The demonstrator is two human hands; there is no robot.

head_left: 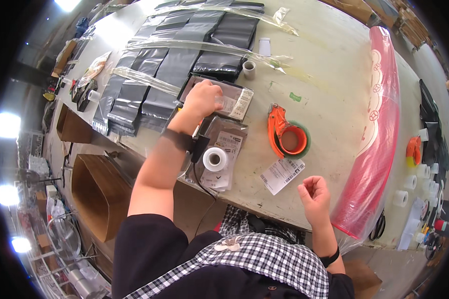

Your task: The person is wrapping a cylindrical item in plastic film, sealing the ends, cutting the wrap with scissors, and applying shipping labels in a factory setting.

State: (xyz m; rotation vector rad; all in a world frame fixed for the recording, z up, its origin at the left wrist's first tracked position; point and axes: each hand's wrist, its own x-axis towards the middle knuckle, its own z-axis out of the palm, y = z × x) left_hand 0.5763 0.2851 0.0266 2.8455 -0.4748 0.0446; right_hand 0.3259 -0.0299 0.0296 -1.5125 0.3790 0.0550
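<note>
Your left hand (203,98) presses, fingers curled, on a clear packet (217,97) mid-desk (329,79); your right hand (313,195), loosely curled and empty, hovers at the near edge beside a label sheet (282,174).

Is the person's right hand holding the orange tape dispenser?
No, the right hand is curled and empty above the table edge, apart from the orange tape dispenser lying on the table.

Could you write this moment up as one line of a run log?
left hand: pressing on clear flat packet with white label | right hand: empty, loosely curled, above table edge | near: orange tape dispenser, white label roll
</note>
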